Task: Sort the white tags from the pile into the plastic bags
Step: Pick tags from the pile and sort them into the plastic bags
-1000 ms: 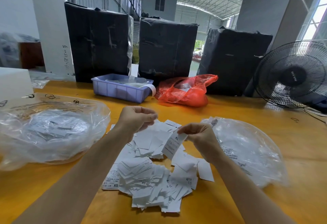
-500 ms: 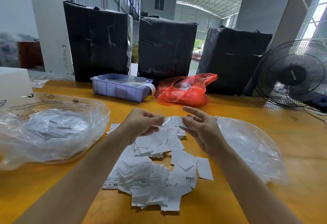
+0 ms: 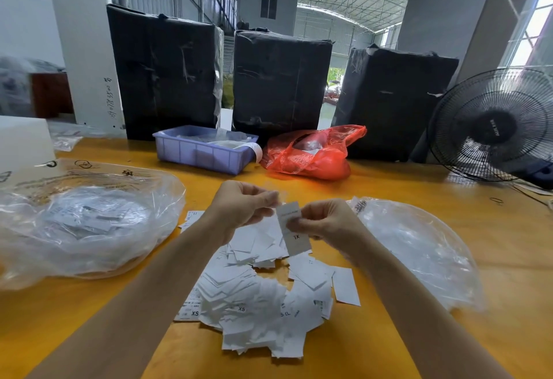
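So over at 9 o'clock there's a big clear plastic bag (image 3: pixel 86 223) lying on the yellow table (image 3: pixel 508 259), already holding a bunch of white tags, with printed recycling marks on its far edge. A white box (image 3: pixel 24 142) sits just behind it at about 10 o'clock.

Up at 12 o'clock a purple plastic tray (image 3: pixel 203 151) and a red plastic bag (image 3: pixel 311 157) sit side by side, with three black-wrapped bales (image 3: pixel 281 79) standing behind them.

Dead centre, both hands are raised over the pile of white tags (image 3: pixel 257 298), which spreads from the middle down toward 6 o'clock; a few show XS and XL printing. The left hand (image 3: pixel 239 214) has its fingers curled with thumb and fingertips pinched at the top corner of a single tag (image 3: pixel 293 229). The right hand (image 3: pixel 326 223) pinches that same tag at its middle, thumb on the face, so the tag hangs upright between the two hands with its size print upside down near the bottom.

At 3 o'clock a second clear bag (image 3: pixel 419 247) lies flat just beside the pile, looking nearly empty. Further out at 2 o'clock a black fan (image 3: pixel 493 127) stands on the table edge
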`<control>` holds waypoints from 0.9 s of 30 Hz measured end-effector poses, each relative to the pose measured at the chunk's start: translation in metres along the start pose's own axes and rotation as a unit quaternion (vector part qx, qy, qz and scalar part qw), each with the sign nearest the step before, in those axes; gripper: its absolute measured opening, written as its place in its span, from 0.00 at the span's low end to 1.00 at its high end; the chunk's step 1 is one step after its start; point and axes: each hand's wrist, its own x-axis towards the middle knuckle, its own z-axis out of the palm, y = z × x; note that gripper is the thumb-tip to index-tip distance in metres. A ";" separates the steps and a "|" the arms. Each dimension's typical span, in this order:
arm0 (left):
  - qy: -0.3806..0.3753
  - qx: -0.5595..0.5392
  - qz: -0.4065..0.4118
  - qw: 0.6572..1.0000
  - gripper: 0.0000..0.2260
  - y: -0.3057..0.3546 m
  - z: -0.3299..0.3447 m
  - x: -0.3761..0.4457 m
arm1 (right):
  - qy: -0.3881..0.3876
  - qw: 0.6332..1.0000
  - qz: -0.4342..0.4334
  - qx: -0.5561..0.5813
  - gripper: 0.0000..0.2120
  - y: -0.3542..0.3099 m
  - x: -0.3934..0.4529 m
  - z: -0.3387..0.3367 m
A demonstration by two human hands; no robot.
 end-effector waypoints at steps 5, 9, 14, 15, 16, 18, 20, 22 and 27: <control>-0.024 0.007 -0.016 1.000 0.06 -0.003 -0.001 0.001 | 0.196 0.955 0.010 0.224 0.04 -0.006 0.004 -0.013; -0.053 0.031 -0.020 0.998 0.07 -0.005 0.002 0.000 | 0.170 0.945 0.003 0.279 0.15 -0.012 0.002 -0.013; -0.070 0.047 -0.016 0.996 0.07 -0.005 0.005 -0.001 | 0.169 0.973 -0.028 0.155 0.07 -0.012 0.000 -0.005; -0.069 0.048 -0.016 0.996 0.07 -0.005 0.005 -0.002 | 0.166 0.975 -0.033 0.146 0.07 -0.012 0.000 -0.004; -0.068 0.048 -0.017 0.996 0.08 -0.005 0.005 -0.002 | 0.163 0.976 -0.036 0.142 0.06 -0.012 0.000 -0.003; -0.064 0.049 -0.016 0.997 0.07 -0.005 0.005 -0.002 | 0.159 0.977 -0.042 0.136 0.06 -0.012 0.001 -0.001; -0.058 0.048 -0.017 0.997 0.07 -0.005 0.005 -0.002 | 0.155 0.979 -0.048 0.126 0.06 -0.012 0.001 0.001; -0.054 0.045 -0.017 0.997 0.06 -0.005 0.005 -0.002 | 0.153 0.981 -0.057 0.109 0.06 -0.011 0.001 0.002; -0.047 0.047 -0.010 0.998 0.05 -0.005 0.005 -0.002 | 0.152 0.982 -0.068 0.086 0.06 -0.009 0.001 0.005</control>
